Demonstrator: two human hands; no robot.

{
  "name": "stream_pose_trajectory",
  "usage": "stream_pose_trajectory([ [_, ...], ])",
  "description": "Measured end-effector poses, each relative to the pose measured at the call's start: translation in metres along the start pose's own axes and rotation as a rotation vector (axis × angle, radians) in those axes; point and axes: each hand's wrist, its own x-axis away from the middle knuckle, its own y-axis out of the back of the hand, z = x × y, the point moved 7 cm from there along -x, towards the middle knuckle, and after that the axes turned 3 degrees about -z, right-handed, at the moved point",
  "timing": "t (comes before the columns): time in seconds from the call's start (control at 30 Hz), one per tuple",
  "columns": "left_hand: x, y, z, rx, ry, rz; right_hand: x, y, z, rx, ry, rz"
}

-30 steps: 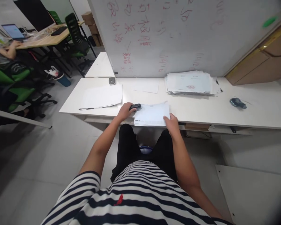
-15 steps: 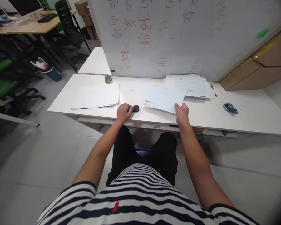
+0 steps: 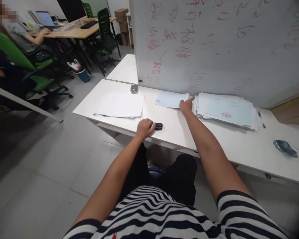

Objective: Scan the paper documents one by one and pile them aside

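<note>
A small black stapler (image 3: pixel 158 126) lies near the table's front edge, with the fingers of my left hand (image 3: pixel 145 128) closed around its left end. Towards the back, by the whiteboard, is a pale blue printed paper (image 3: pixel 169 98) with a dark logo at its lower left corner. My right hand (image 3: pixel 186 105) grips the right end of this paper, one finger stretching towards the stack beside it. That stack of papers (image 3: pixel 226 108) has a pale blue sheet with a red stamp on top. Left of the stapler lies a pile of white sheets (image 3: pixel 121 104).
A whiteboard (image 3: pixel 214 43) with red writing stands along the table's back edge. A small grey device (image 3: pixel 134 88) sits behind the white sheets. To the right lies a dark plastic-wrapped object (image 3: pixel 285 148). People sit at the left by green chairs (image 3: pixel 43 79).
My right hand has carried the pale blue paper back towards the whiteboard, beside the stack. My left hand remains on the stapler. The view has turned left, bringing seated people into sight.
</note>
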Motion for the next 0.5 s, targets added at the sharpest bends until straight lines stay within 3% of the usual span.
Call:
stream_pose_trajectory([
  [0.13, 0.0, 0.001, 0.001, -0.02, 0.001, -0.017, 0.021, 0.03, 0.005, 0.39, 0.421, -0.104],
  [0.2, -0.001, 0.0, 0.002, -0.031, -0.003, -0.037, 0.025, 0.056, -0.008, 0.55, 0.52, -0.139],
  [0.3, -0.001, -0.001, 0.002, -0.024, -0.012, -0.057, 0.015, 0.108, -0.05, 0.693, 0.428, -0.166],
  [0.37, -0.001, -0.001, 0.002, -0.017, -0.016, -0.068, 0.003, 0.138, -0.083, 0.719, 0.31, -0.109],
  [0.5, -0.001, 0.001, 0.002, -0.016, -0.009, -0.096, -0.007, 0.162, -0.116, 0.739, 0.293, 0.046],
])
